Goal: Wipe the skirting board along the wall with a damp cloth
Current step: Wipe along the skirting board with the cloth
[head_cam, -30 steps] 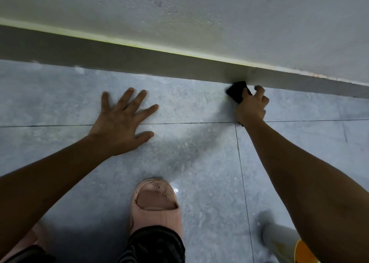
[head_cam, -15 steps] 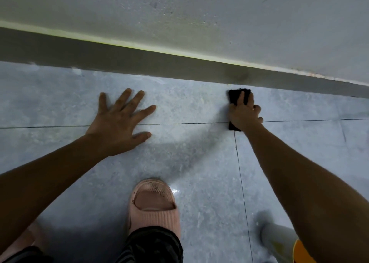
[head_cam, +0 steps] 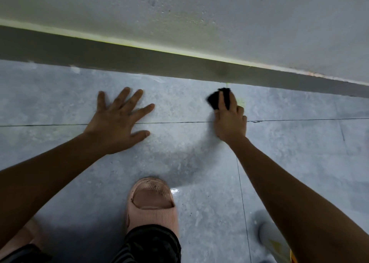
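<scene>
Right hand [head_cam: 229, 121] holds the black cloth [head_cam: 216, 99], fingers curled over it, cloth on the floor tile [head_cam: 179, 103] just short of the skirting board [head_cam: 139, 63]; contact with the board cannot be told. Skirting board runs as a grey band from 9 o'clock to 3 o'clock beneath the wall [head_cam: 219, 13]. Left hand [head_cam: 117, 123] lies flat on the tile, fingers spread, at 9 o'clock from the cloth. Pink slipper [head_cam: 152, 205] at 6 o'clock.
</scene>
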Motion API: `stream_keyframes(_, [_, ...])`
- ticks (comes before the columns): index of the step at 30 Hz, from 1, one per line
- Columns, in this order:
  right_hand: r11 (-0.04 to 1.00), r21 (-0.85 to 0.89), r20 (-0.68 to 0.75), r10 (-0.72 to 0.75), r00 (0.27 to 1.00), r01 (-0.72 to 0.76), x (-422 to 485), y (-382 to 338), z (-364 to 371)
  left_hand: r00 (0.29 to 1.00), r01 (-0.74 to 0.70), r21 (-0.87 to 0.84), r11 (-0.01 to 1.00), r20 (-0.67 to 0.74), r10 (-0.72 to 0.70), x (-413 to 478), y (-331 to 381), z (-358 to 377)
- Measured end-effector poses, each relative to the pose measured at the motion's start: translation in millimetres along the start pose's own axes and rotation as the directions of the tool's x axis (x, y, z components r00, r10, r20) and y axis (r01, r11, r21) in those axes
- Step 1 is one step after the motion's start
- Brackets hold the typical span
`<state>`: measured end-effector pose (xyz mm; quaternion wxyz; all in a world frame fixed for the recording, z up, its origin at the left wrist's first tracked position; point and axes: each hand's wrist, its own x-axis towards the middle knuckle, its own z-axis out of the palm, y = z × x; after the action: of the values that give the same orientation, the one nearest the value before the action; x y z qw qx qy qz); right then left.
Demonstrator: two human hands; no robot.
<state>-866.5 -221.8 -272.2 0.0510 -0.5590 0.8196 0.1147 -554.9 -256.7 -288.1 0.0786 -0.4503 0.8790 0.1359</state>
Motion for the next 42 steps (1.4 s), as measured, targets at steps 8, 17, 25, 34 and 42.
stream_keyframes(8, [0.925,0.162,0.186,0.313,0.931,-0.343,35.8,0.7,-18.3,1.000,0.001,0.013,1.000,-0.012,-0.001,0.8,2.1,0.7])
stream_keyframes(17, [0.937,-0.048,-0.135,-0.350,0.927,0.346,3.5,25.5,-21.4,1.000,-0.003,0.021,1.000,-0.011,0.004,1.3,0.7,4.2])
stream_keyframes(25, [0.737,0.583,-0.109,0.489,0.866,-0.342,1.1,-0.6,-22.0,1.000,-0.003,0.034,0.999,-0.012,0.004,0.4,0.5,4.5])
stream_keyframes(34, [0.415,0.505,0.285,0.748,0.600,-0.757,43.1,-23.5,-29.1,1.000,-0.004,0.019,1.000,0.006,0.004,1.1,1.0,2.9])
stream_keyframes(42, [0.816,0.408,0.251,0.331,0.909,-0.410,22.4,-35.0,-16.3,1.000,-0.004,0.024,1.000,0.004,0.004,1.8,-0.5,4.2])
